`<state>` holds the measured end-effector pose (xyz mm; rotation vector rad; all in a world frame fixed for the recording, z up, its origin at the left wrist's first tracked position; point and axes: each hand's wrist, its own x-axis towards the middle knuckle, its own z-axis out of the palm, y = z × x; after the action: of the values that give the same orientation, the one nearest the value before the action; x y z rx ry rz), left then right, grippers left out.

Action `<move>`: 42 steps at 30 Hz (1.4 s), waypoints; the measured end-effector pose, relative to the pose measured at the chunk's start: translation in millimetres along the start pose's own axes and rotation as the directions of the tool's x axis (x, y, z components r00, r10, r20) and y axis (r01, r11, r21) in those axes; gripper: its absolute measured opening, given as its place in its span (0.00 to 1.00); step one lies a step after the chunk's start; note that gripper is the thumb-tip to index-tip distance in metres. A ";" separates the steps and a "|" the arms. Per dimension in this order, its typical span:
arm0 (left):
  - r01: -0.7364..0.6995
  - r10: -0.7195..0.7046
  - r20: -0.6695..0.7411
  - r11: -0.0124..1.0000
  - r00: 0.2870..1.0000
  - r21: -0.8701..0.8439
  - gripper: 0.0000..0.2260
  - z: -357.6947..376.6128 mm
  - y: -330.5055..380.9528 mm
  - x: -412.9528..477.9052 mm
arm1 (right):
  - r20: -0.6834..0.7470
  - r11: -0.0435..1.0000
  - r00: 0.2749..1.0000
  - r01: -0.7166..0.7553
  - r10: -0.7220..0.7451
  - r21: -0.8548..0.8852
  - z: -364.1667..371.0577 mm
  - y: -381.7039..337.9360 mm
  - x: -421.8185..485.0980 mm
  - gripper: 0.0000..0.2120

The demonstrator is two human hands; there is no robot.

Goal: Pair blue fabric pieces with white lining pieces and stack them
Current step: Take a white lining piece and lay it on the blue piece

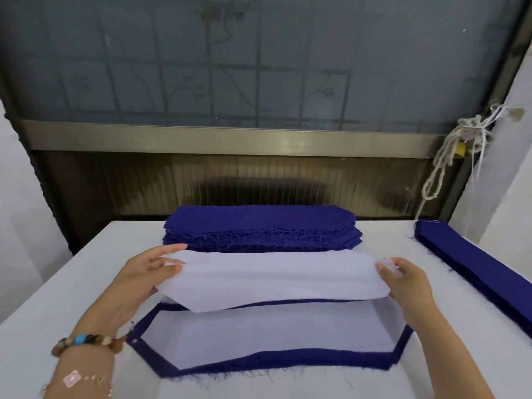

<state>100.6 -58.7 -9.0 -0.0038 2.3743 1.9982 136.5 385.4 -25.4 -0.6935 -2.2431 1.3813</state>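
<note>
Over the table [72,298], you are holding a white lining [273,277] stretched flat between both hands. Your left hand [144,272] is pinching its left end, thumb on top and fingers underneath. Your right hand [403,280] is gripping the right end, thumb on top. The hands are sitting well apart, one at each end. Below the lining, nearer to you, a blue piece [273,359] is lying flat with a lower lining [273,332] on it, so blue is showing only as a border. Just behind the held lining, a blue stack [259,228] is sitting at the table's far edge. A second blue pile [475,269] is lying along the right side. A beaded bracelet [86,341] is circling your left wrist.
</note>
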 end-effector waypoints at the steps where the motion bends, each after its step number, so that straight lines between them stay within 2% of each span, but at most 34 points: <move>1: 0.027 -0.026 0.061 0.999 0.998 -0.017 0.15 -5.1 -0.4 -0.8 | 0.024 1.000 1.000 0.002 -0.002 -0.010 -3.5 3.2 -3.3 0.04; 6: 0.153 -0.156 0.285 0.988 0.946 0.034 0.21 -27.6 -7.9 -1.7 | 0.106 1.000 0.994 -0.003 0.005 -0.014 -16.8 6.1 -17.0 0.04; 10: 0.218 -0.237 0.328 0.972 0.914 0.092 0.23 -33.0 -11.2 0.0 | 0.174 0.995 0.985 0.005 0.013 -0.098 -22.7 17.2 -25.9 0.04; 13: 0.260 -0.315 0.352 0.945 0.881 0.197 0.16 -30.3 -10.5 -1.2 | 0.209 0.979 0.978 0.036 0.007 -0.201 -26.2 21.0 -28.9 0.04; 15: 0.281 -0.367 0.345 0.920 0.864 0.274 0.11 -28.0 -11.5 -1.0 | 0.222 0.965 0.975 0.074 -0.017 -0.251 -26.6 21.0 -29.8 0.05; 17: 0.316 -0.407 0.331 0.901 0.851 0.297 0.10 -25.2 -13.4 -1.5 | 0.219 0.950 0.975 0.102 -0.036 -0.296 -25.9 19.4 -30.8 0.06; 21: 0.329 -0.400 0.278 0.905 0.873 0.269 0.20 -21.4 -16.5 -2.5 | 0.197 0.923 0.980 0.090 -0.015 -0.375 -23.3 15.5 -32.4 0.14; 23: 0.315 -0.398 0.272 0.900 0.876 0.303 0.20 -20.4 -15.3 -3.4 | 0.191 0.916 0.981 0.094 -0.020 -0.391 -22.9 16.1 -32.5 0.12; 27: 0.234 -0.332 0.215 0.894 0.918 0.383 0.09 -16.8 -14.4 -3.2 | 0.186 0.899 0.982 0.091 -0.011 -0.427 -24.1 18.1 -33.1 0.08; 31: 0.170 -0.289 0.186 0.861 0.939 0.480 0.07 -13.0 -14.2 -3.0 | 0.169 0.896 0.986 0.076 -0.001 -0.438 -22.5 17.1 -33.2 0.09; 42: 0.265 -0.361 0.067 0.785 0.930 0.560 0.09 -23.6 -17.1 -2.3 | 0.094 0.901 0.995 0.011 0.033 -0.433 -23.4 25.4 -30.1 0.06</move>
<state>102.7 -84.9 -21.7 -0.1912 2.5278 1.0861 178.8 393.2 -41.2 -0.7914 -2.6651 0.9368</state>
